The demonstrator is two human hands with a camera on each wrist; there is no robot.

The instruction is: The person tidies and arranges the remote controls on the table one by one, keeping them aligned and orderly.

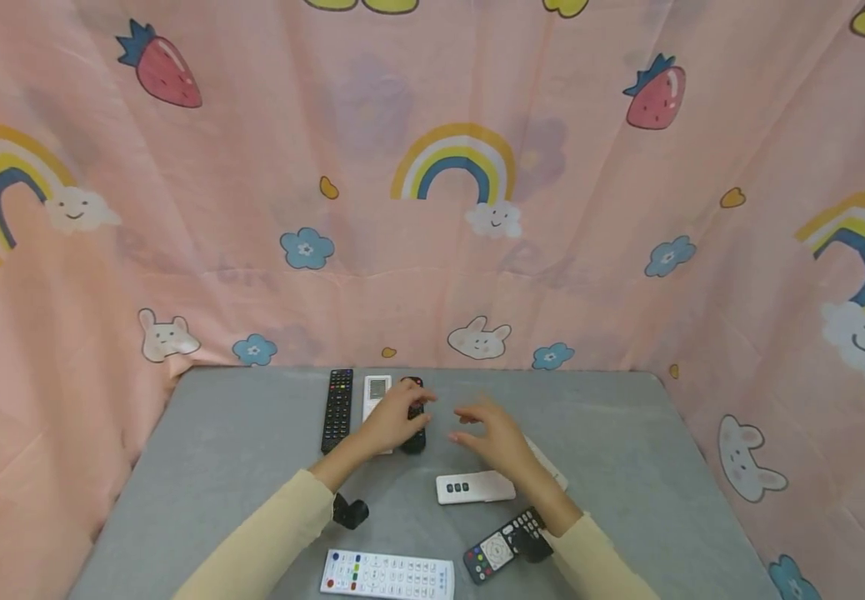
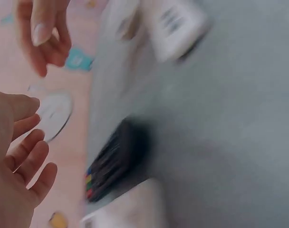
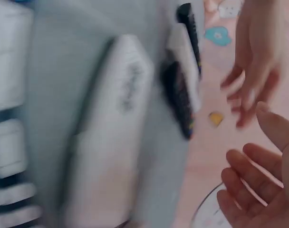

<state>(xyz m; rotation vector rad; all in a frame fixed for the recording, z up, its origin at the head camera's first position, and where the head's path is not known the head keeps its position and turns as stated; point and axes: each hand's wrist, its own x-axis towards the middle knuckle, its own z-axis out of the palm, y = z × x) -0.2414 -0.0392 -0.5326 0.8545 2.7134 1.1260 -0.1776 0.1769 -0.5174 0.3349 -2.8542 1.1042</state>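
Note:
My left hand [image 1: 393, 418] is raised over the back of the table, its fingers loosely bent and holding nothing. Under it in the head view lie a black remote control [image 1: 414, 443] and a white remote with a small screen [image 1: 377, 389], both partly covered by the hand. My right hand [image 1: 494, 435] faces it across a gap, also holding nothing, with relaxed fingers. Below the right hand lies a white remote with three dark buttons [image 1: 473, 487]. Another white remote [image 1: 548, 463] is mostly hidden behind the right forearm. Both wrist views show the two hands [image 2: 23, 152] [image 3: 258, 185] apart.
A long black remote [image 1: 338, 412] lies at the back left of the grey table [image 1: 237, 467]. Nearer the front are a white remote with coloured buttons [image 1: 387, 575] and a dark remote with a silver pad [image 1: 496, 550]. A pink patterned curtain [image 1: 252, 167] hangs around the table.

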